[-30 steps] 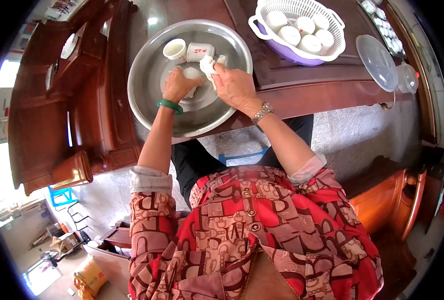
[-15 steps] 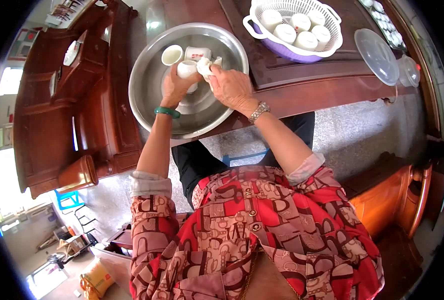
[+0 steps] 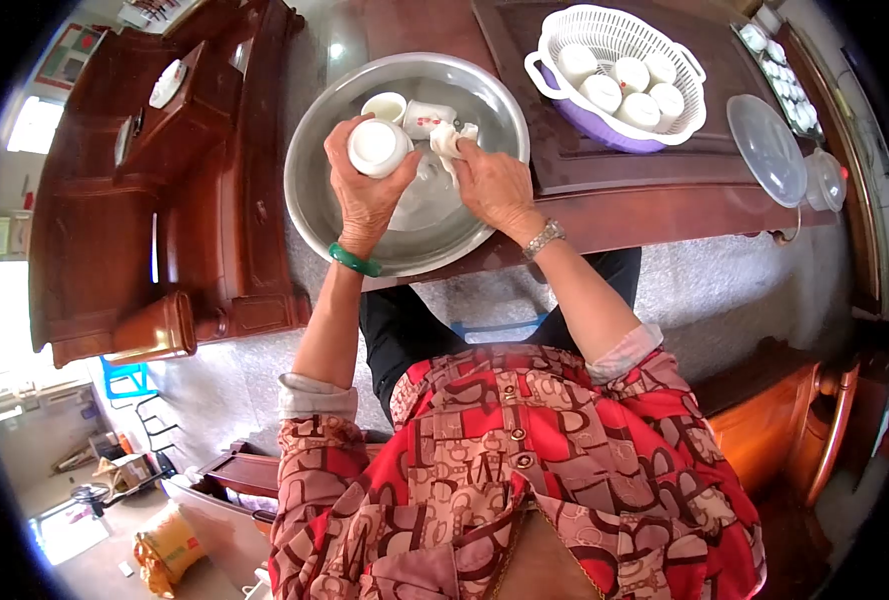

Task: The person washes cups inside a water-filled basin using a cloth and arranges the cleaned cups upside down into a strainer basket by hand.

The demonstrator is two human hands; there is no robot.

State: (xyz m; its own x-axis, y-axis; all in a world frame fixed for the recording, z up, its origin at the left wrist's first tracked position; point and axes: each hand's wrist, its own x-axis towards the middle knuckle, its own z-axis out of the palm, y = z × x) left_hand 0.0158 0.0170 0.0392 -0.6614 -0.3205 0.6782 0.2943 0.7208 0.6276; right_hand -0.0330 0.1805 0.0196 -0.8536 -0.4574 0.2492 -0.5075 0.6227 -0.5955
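Note:
My left hand (image 3: 363, 195) grips a white cup (image 3: 379, 147), its round base turned up toward me, above a wide metal basin (image 3: 305, 195). In my right hand (image 3: 495, 185) is a bunched white cloth (image 3: 452, 140), pinched between thumb and fingers just right of the cup. Two more white cups lie in the basin beyond my hands: one (image 3: 385, 106) shows its open mouth, the other (image 3: 428, 118) lies on its side with red marks on it. Shallow water seems to cover the basin's bottom.
Right of the basin, a white colander (image 3: 613, 22) in a purple bowl (image 3: 605, 130) holds several upturned white cups (image 3: 630, 75). Farther right are a clear plastic lid (image 3: 768, 150), a small clear container (image 3: 825, 180) and a tray of small white cups (image 3: 780, 80). A wooden bench (image 3: 145, 250) stands at left.
My left hand has turned the cup base-up and drawn it away from the cloth. The cloth, which was against the cup, is now apart from it in my right hand. The view has shifted slightly.

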